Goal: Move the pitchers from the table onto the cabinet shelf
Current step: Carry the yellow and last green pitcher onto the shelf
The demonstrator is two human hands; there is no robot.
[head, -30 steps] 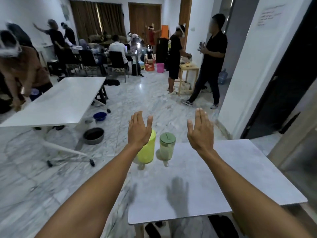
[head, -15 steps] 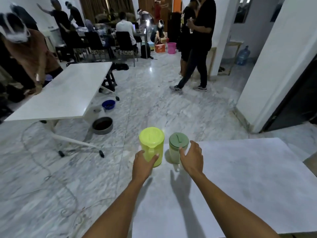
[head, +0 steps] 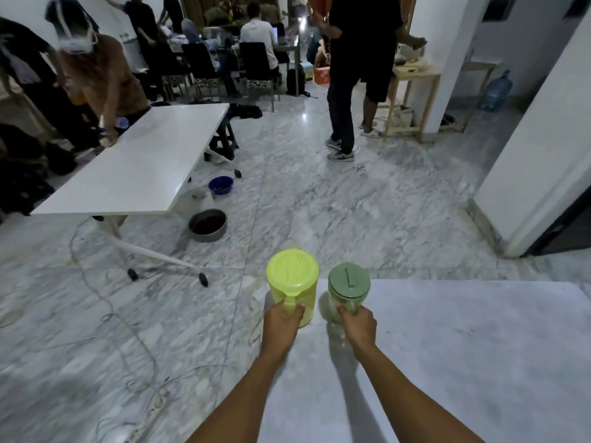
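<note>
2 pitchers stand upright side by side at the far left corner of the marble-topped table (head: 463,346), near its 12 o'clock edge. The yellow pitcher (head: 292,282) sits at 9 o'clock of the clear pitcher (head: 347,298), which wears a green lid (head: 349,280); a narrow gap separates them. Both handles face 6 o'clock, toward the wearer.

The left hand (head: 281,324) is wrapped around the yellow pitcher's handle, fingers curled closed on it. The right hand (head: 359,326) is closed around the clear pitcher's handle in the same way. The 2 hands are apart, each on its own pitcher, with both forearms reaching in from 6 o'clock. Whether either pitcher has left the tabletop cannot be told; both bases appear at surface level.

Beyond the table, toward 10 o'clock, a long white table (head: 137,167) stands on the marble floor (head: 351,203). A grey bowl (head: 208,225) and a blue bowl (head: 220,185) lie on the floor near its right end. A person in black (head: 358,59) stands at about 12 o'clock, and another person bends over the white table's far side at 10 o'clock. A wooden stand (head: 412,91) is at 1 o'clock. A white cable (head: 105,302) trails across the floor at 8 o'clock.
</note>
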